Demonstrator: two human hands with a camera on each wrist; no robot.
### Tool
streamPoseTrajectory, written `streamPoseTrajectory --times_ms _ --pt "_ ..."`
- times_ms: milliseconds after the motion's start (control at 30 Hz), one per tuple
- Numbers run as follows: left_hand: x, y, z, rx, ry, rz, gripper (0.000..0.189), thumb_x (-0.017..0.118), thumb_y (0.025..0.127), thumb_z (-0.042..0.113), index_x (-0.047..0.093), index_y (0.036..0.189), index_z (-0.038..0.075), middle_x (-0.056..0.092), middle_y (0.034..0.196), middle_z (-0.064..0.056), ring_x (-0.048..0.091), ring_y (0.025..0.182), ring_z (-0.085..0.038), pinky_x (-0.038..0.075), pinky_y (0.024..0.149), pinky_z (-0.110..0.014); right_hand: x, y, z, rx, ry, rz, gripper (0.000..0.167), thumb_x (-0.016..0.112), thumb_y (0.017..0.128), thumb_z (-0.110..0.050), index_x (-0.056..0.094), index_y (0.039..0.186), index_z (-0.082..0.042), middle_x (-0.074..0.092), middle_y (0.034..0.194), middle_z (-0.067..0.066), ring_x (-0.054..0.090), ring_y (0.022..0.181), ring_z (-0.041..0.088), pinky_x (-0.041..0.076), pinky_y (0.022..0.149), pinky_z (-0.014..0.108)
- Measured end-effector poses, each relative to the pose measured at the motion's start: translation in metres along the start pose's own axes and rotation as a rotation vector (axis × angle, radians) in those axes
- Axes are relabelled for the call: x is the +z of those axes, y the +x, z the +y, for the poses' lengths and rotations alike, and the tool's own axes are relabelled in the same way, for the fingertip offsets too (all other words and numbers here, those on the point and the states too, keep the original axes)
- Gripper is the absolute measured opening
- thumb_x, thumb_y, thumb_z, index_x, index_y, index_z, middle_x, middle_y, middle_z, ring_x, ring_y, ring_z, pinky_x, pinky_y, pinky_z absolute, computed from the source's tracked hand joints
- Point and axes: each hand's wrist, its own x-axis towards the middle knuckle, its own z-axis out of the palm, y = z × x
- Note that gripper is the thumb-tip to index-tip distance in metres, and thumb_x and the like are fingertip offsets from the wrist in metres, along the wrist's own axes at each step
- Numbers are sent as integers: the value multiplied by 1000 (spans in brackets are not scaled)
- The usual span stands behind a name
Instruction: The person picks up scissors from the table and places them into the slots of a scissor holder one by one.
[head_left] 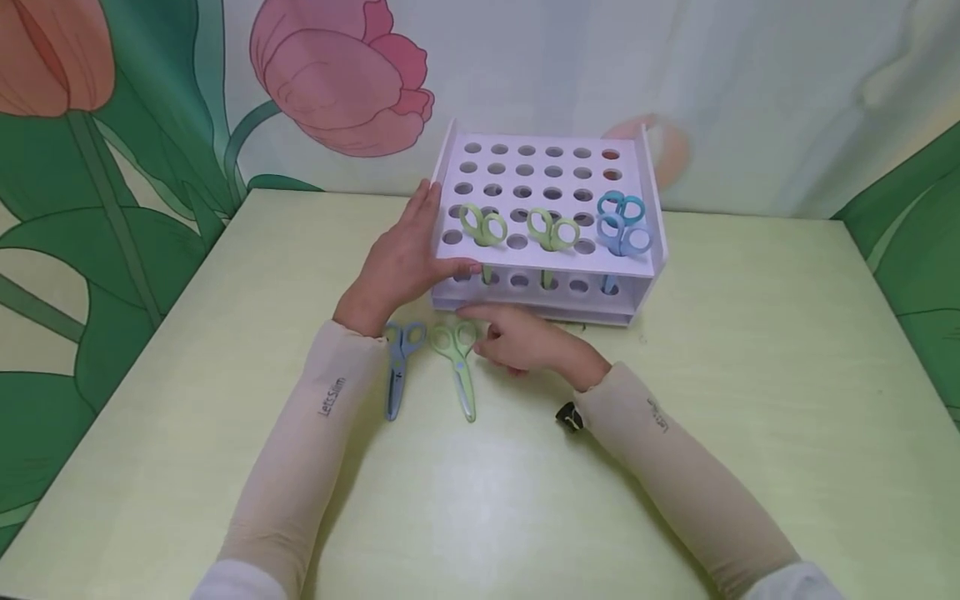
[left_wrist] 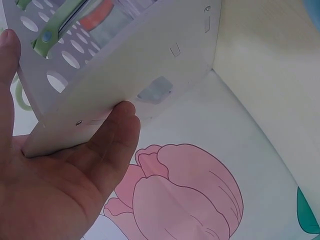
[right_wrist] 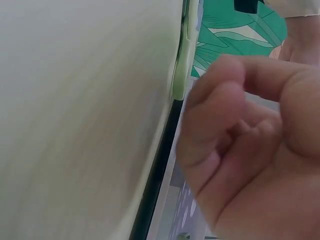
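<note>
Pale table (head_left: 787,400), left hand (head_left: 397,258) gripping rack (head_left: 538,182), right hand (head_left: 525,337) near green scissors (head_left: 460,365)

The head view looks forward and down across the table (head_left: 787,350), the left-wrist one, close by the left hand (left_wrist: 65,185), faces the perforated rack (left_wrist: 150,55) and pink tulip (left_wrist: 185,195) both share, and the right-wrist one looks sideways along the table, near the right hand (right_wrist: 255,165).

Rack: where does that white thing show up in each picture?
Head: the rack is upper middle, slightly right.
Left wrist: the rack fills the upper left, looking tilted.
Right wrist: part of the rack shows at the bottom, right of centre.
Shared landmark: the pale table, in all three.
</note>
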Motion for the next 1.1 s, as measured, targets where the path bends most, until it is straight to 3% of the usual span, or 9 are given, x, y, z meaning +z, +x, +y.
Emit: streamPoseTrajectory --times_ms 167,300,467,633,767,900,1100 --pt "-1 0 1 -19 -2 -11 125 83 79 55 3 163 10 -1 169 -6 30 146 -30 39 107 -45 0 -3 0 69 -120 -63 46 60 98 -4 55 144 -10 51 56 1 46 38 13 40 42 27" --pt "0 0 1 -29 -8 -14 125 83 79 56 3 163 11 -2 169 -6 33 145 -30 39 106 -45 0 -5 -3 107 -138 -90 32 63 97 -4 60 129 -8 47 55 2 46 40 13 39 44 26" --pt "-1 0 1 -31 -8 -12 124 83 79 55 3 163 10 -1 169 -6 33 145 -31 38 107 -46 0 -4 -3 72 -198 -77 11 67 94 0 62 100 -7 54 70 1 48 49 13 41 51 26" --pt "-1 1 2 -34 -7 -15 125 83 79 56 3 163 10 -1 169 -6 32 146 -31 37 108 -46 0 -3 -3 2 -342 -53 13 70 90 0 63 87 -11 58 80 -3 52 75 16 42 71 30" --pt "-1 1 2 -35 -5 -14 125 82 79 56 3 163 10 -1 169 -6 32 145 -31 37 109 -47 -1 -3 -2 -6 -356 -73 15 70 88 1 65 84 -12 60 81 -4 52 78 17 42 73 31" --pt "0 1 1 -35 -4 -15 125 82 79 56 3 163 10 -2 169 -6 32 145 -31 37 108 -46 -2 -5 -1 -7 -299 -104 16 69 87 4 66 87 -11 61 81 -2 51 68 14 42 65 29" --pt "-1 2 2 -38 4 -15 125 83 78 56 2 163 11 -2 169 -5 34 145 -31 38 107 -46 -3 -8 -2 37 -180 -97 27 68 87 6 55 108 -5 51 66 2 48 52 14 43 54 28"
